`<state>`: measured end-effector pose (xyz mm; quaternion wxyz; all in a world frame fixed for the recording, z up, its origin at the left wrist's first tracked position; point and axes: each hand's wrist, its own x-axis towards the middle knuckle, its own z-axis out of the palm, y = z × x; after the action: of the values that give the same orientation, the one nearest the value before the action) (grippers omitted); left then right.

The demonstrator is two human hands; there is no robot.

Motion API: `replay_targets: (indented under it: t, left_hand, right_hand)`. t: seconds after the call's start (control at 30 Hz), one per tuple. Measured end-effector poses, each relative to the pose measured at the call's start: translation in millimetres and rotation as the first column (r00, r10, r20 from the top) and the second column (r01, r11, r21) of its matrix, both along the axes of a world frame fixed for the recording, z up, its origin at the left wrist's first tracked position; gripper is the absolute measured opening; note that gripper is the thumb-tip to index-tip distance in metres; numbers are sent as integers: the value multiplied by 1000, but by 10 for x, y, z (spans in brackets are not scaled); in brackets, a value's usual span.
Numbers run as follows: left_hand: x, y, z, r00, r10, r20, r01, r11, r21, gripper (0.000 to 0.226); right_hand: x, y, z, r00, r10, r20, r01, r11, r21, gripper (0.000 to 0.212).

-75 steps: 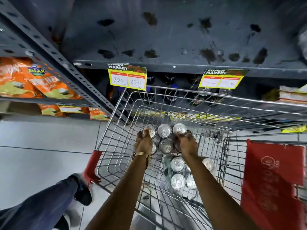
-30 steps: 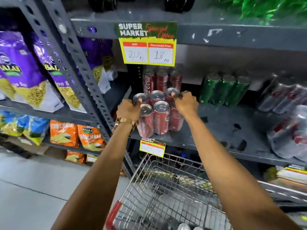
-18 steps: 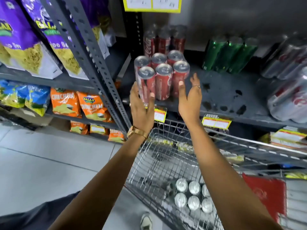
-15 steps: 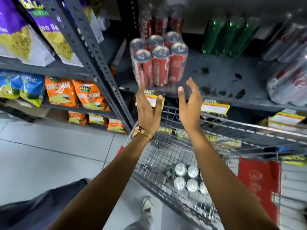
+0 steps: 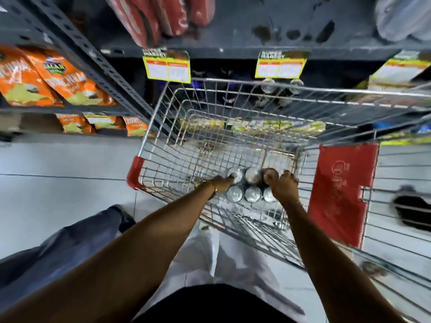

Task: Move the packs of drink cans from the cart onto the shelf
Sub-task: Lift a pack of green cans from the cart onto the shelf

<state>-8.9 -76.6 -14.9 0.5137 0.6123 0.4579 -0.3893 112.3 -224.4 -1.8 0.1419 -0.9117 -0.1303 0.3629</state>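
Both hands (image 5: 284, 187) curled onto blurred can pack (image 5: 250, 186) in cart (image 5: 149, 134), fingertips hidden.

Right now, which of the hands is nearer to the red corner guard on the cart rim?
Left. The left hand is at the can pack's left edge, closer to the red corner guard. The right hand is on the pack's far side.

Wire cart (image 5: 149, 127) stands on pale tiled floor (image 5: 58, 164), nose against the grey metal shelf (image 5: 233, 40). On the cart's bottom: one pack of drink cans (image 5: 247, 194), six silver tops showing, two rows of three. On the shelf: red cans (image 5: 163, 17) at left, a clear-wrapped pack (image 5: 401, 17) at far right, dark stains between. Yellow price tags (image 5: 166, 68) hang from the shelf edge.
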Motion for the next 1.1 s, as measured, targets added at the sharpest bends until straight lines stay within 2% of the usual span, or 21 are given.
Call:
replay_targets:
  t: [0.13, 0.2, 0.27, 0.4, 0.5, 0.63, 0.7, 0.77, 0.87, 0.97, 1.1]
  left_hand:
    - [89, -257, -241, 945, 324, 40, -323, 946, -22, 74]
    - [110, -312, -329, 907, 418, 42, -418, 908, -16, 70]
    - [96, -302, -367, 903, 425, 69, -426, 905, 2, 66]
    - [94, -229, -301, 929, 305, 211, -316, 949, 19, 45]
    - [113, -145, -230, 920, 243, 308, -279, 957, 80, 49]
    - [135, -23, 22, 896, 209, 391, -275, 954, 119, 32]
    - [154, 38, 227, 855, 226, 466, -324, 935, 142, 39]
    - [199, 93, 439, 809, 199, 553, -342, 924, 168, 57]
    - [312, 223, 749, 818, 101, 566, -327, 892, 313, 43]
    - [474, 351, 1154, 808, -31, 589, -324, 811, 487, 49]
    - [733, 515, 1748, 748, -148, 647, -403, 674, 619, 55]
  right_hand:
    - [48, -119, -307, 938, -281, -204, 270, 960, -78, 65]
    - [53, -162, -443, 902, -293, -317, 299, 954, -31, 56]
    - [50, -200, -481, 871, -316, -377, 359, 932, 48, 42]
    - [79, -251, -530, 817, -384, -431, 486, 860, 155, 21]
    - [94, -165, -477, 735, -464, -494, 590, 797, 129, 18]
    - [175, -9, -342, 710, -539, -454, 658, 737, 155, 38]
    - [194, 135, -44, 703, -579, -413, 691, 692, 207, 36]
    - [220, 235, 235, 708, -598, -376, 700, 665, 259, 38]
    - [250, 294, 670, 787, -574, -227, 617, 721, 315, 45]
    - [286, 316, 1154, 860, -500, -99, 495, 775, 392, 49]
    - [411, 362, 1700, 893, -448, 34, 373, 781, 501, 63]
